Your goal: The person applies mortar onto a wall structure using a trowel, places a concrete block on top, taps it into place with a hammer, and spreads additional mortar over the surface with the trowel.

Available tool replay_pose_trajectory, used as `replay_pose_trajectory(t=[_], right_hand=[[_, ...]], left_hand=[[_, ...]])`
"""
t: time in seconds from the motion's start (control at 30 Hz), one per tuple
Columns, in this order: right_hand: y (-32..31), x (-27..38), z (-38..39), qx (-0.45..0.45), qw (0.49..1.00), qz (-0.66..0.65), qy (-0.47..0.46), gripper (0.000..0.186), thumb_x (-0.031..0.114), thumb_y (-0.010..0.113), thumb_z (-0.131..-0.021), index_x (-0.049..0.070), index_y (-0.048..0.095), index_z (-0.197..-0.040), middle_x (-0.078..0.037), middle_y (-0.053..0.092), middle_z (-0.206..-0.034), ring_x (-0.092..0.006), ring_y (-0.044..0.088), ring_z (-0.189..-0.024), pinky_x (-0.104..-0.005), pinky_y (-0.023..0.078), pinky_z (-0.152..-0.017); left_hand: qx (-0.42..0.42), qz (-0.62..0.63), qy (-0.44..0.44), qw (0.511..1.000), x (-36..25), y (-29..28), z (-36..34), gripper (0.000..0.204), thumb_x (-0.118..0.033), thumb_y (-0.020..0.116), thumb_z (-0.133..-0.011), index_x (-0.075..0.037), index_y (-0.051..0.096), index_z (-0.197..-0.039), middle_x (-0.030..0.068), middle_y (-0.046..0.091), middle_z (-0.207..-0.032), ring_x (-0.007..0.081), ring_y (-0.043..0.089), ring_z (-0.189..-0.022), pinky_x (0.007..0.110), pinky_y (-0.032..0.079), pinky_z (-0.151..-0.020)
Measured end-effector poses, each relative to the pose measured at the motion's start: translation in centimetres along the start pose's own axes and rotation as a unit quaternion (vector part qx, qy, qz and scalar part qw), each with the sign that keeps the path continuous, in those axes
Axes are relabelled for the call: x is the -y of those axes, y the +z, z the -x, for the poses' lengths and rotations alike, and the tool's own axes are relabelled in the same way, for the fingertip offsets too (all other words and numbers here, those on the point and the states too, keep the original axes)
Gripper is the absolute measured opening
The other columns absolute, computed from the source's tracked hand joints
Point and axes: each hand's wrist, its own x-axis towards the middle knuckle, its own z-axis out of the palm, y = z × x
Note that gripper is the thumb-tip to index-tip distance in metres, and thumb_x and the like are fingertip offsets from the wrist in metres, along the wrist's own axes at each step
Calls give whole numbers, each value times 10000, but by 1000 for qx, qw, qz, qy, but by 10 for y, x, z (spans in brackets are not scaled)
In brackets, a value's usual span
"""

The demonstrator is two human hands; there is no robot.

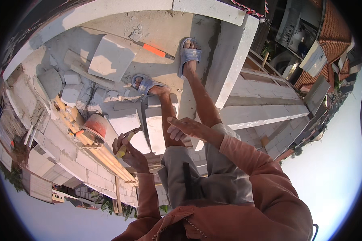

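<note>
My left hand [128, 150] is closed on the yellow handle [121, 150] of a small tool, whose dark metal end [134, 130] lies over white blocks [120, 124]. My right hand [186, 129], with pale, dusty-looking fingers loosely bent and nothing visible in them, is in front of my lower leg, near the knee. Below me are my two feet in blue-grey slide sandals [190, 54]. An orange-handled hand saw [155, 50] lies on the concrete surface beside a white slab [110, 56].
A red bucket [95, 128] stands by bamboo poles [108, 160] at left. Broken block pieces [72, 78] lie around it. A white block wall edge [237, 56] runs along my right, with further block walls [269, 120] and tiled roofs [332, 56] below, suggesting a raised spot with edges.
</note>
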Motion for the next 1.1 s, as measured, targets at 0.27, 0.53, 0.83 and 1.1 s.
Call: replay_pose_trajectory(t=[0.27, 0.53, 0.83, 1.1], right_hand=[[4, 52, 57, 152, 856, -481, -117, 382, 421, 598, -992, 80, 601, -1163, -52, 669, -1020, -145, 658, -911, -322, 535, -830], [-146, 10, 117, -385, 881, 0, -274, 243, 249, 576, -994, 37, 543, -1109, -99, 602, -839, -265, 612, -687, -379, 498, -603], [-139, 51, 136, -520, 777, 127, -332, 339, 296, 539, -1011, -25, 551, -1118, -254, 624, -872, -425, 644, -774, -482, 494, -700], [-142, 41, 107, -510, 838, 72, -180, 566, 546, 679, -902, -1, 561, -815, -126, 513, -554, -249, 505, -512, -392, 410, -519]], left_hand=[[53, 290, 285, 912, -166, 38, 43, 511, -191, 633, -956, -33, 443, -1403, 256, 441, -1421, 365, 546, -1227, 485, 499, -1006], [344, 8, 462, 817, -204, 59, -18, 741, -161, 711, -861, -37, 355, -1498, 248, 305, -1547, 423, 334, -1432, 519, 334, -1155], [202, -259, 574, 750, -346, 243, -199, 1130, -426, 840, -713, -134, 179, -1583, 192, 83, -1646, 345, 61, -1532, 598, 22, -1214], [190, -320, 583, 722, -335, 290, -233, 941, -423, 863, -647, -162, 440, -1446, 59, 495, -1074, 263, 470, -1115, 456, 324, -1019]])
